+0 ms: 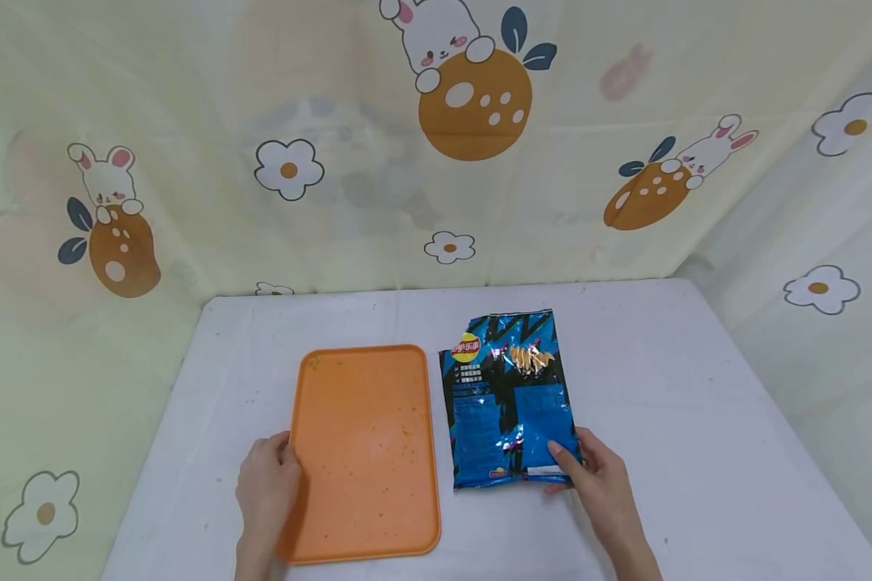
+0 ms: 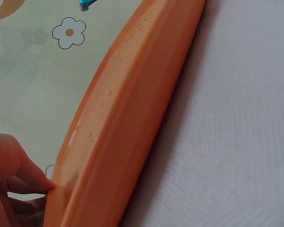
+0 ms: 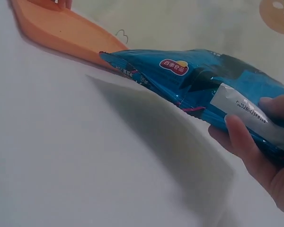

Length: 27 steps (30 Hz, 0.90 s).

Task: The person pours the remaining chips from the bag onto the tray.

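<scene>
An orange tray (image 1: 363,460), dotted with small yellowish crumbs, lies lengthwise before me. My left hand (image 1: 269,484) grips its left rim; in the left wrist view the fingertips (image 2: 49,184) pinch the rim. Right of the tray is a blue and black chip bag (image 1: 512,403) with a torn upper left corner. My right hand (image 1: 601,476) pinches the bag's lower right corner, thumb on top. In the right wrist view the bag (image 3: 194,80) hangs over the table with a shadow below it, and a white printed label (image 3: 251,113) shows near the thumb.
Both things are on or over a white-covered table (image 1: 668,403). A pale curtain (image 1: 349,234) with rabbits and flowers hangs along the table's back edge and continues around the sides. A few tiny crumbs dot the white cover.
</scene>
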Tool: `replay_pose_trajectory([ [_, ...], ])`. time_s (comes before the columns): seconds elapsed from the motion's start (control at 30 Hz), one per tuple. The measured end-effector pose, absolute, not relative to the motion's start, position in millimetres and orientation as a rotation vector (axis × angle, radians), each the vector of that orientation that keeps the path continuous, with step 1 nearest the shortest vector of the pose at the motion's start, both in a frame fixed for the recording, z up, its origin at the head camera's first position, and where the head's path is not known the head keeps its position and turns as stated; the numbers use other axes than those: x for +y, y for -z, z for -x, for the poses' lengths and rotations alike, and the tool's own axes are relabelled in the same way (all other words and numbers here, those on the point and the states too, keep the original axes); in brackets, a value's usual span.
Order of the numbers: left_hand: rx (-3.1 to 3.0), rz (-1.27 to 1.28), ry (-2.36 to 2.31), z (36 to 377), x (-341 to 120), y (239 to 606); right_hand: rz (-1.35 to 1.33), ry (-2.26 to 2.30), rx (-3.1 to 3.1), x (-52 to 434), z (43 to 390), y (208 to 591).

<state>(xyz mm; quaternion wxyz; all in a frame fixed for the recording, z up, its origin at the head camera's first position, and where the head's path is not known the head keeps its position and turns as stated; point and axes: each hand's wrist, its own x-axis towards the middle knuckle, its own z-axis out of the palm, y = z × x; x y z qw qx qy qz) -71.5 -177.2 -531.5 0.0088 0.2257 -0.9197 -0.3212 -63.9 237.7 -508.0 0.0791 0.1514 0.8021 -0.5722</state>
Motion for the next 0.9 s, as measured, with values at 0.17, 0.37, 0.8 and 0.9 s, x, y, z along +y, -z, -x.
replay_pose_trajectory([
  [0.17,-2.870,-0.704,0.998,71.2,-177.0,531.9,-0.199,1.691,2.585,238.5,66.5,497.7],
  [0.37,-2.866,-0.718,1.001,72.0,-175.8,530.3,0.154,1.639,2.755,238.4,72.1,481.9],
  [0.8,-2.858,-0.722,1.004,72.0,-176.6,530.6,0.816,1.450,2.901,225.0,100.7,465.0],
  [0.9,-2.858,-0.720,1.001,71.4,-176.5,531.0,0.971,1.410,2.952,222.5,107.2,462.2],
])
